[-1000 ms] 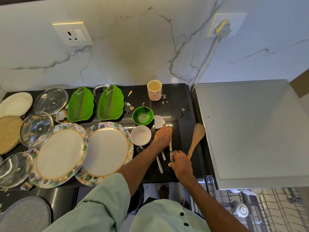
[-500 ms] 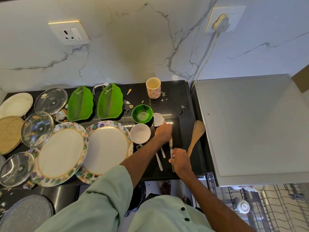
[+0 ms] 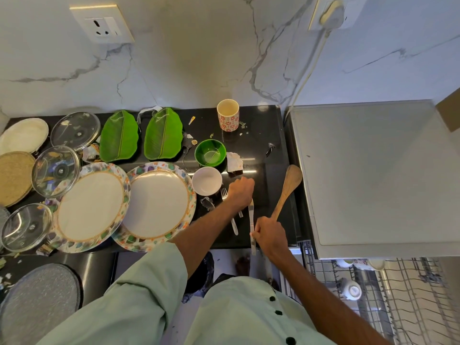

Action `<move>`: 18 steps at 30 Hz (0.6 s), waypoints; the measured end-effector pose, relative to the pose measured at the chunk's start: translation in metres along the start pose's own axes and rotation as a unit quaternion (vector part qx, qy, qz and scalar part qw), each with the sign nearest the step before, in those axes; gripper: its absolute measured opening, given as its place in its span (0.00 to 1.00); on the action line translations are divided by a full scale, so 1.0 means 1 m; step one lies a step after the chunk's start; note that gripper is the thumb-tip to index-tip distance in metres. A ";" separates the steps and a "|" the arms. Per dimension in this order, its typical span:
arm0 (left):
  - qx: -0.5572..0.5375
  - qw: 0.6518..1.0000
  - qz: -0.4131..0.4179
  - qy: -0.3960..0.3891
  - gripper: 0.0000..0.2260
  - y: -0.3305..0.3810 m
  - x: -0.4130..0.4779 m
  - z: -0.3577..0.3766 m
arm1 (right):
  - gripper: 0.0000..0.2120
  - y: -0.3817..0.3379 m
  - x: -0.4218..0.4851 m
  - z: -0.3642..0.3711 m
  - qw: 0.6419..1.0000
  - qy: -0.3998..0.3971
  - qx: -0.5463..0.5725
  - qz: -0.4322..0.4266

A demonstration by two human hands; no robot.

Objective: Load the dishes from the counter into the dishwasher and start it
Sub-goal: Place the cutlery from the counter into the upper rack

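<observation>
Near the right end of the black counter (image 3: 258, 143), my left hand (image 3: 240, 192) is closed over the top end of a metal knife (image 3: 251, 214). A fork (image 3: 224, 193) and another cutlery piece (image 3: 234, 226) lie just beside its wrist. My right hand (image 3: 270, 235) grips the handle of a wooden spatula (image 3: 290, 183) together with the knife's lower part, whose tip sticks out past the counter's front edge. Two patterned dinner plates (image 3: 159, 204) (image 3: 90, 206), a white bowl (image 3: 206, 181), a green bowl (image 3: 209, 153), two green leaf dishes (image 3: 163, 134) and a patterned cup (image 3: 227, 115) stand on the counter.
Several glass lids (image 3: 56, 170) and small plates (image 3: 23, 135) crowd the counter's left end. Paper scraps (image 3: 234, 161) lie by the green bowl. The dishwasher's grey top (image 3: 373, 170) adjoins the counter on the right. Its pulled-out wire rack (image 3: 410, 307) holds a cup (image 3: 351, 291).
The knife has slid down along my right hand, so its end now passes the counter edge. Both hands have stayed almost in place. The view has tilted slightly.
</observation>
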State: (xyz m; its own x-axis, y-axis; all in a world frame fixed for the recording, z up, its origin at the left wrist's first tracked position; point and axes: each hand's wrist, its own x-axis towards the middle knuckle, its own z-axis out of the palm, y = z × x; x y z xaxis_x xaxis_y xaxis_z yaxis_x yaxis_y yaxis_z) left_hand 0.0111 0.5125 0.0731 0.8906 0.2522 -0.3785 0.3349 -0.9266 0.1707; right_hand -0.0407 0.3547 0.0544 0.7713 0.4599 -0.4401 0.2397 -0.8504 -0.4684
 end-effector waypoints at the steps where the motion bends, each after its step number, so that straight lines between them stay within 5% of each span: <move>1: 0.004 1.000 -0.001 -0.001 0.11 0.000 -0.002 0.000 | 0.09 0.003 -0.003 0.000 1.000 0.005 0.001 0.018; 6: 0.018 1.000 -0.008 -0.003 0.09 0.000 -0.009 0.000 | 0.17 0.020 -0.020 0.006 0.996 -0.046 -0.016 0.070; 11: 0.000 1.000 -0.002 0.017 0.07 -0.002 -0.017 0.003 | 0.21 0.031 -0.030 0.034 0.978 -0.109 0.131 0.116; 15: -0.098 0.993 -0.020 0.066 0.04 -0.012 -0.035 0.007 | 0.15 0.022 -0.041 0.033 0.910 -0.163 0.340 0.172; 18: -0.166 0.971 -0.065 0.160 0.06 -0.023 -0.060 0.011 | 0.14 0.017 -0.049 0.012 0.857 -0.240 0.436 0.135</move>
State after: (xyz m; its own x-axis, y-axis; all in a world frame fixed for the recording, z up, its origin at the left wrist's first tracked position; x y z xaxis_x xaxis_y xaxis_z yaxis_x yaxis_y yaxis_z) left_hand -0.0534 0.5153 0.0820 0.8663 0.4842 -0.1228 0.4841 -0.7533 0.4451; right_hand -0.0816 0.3209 0.0589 0.3479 0.5058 -0.7893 -0.6025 -0.5244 -0.6016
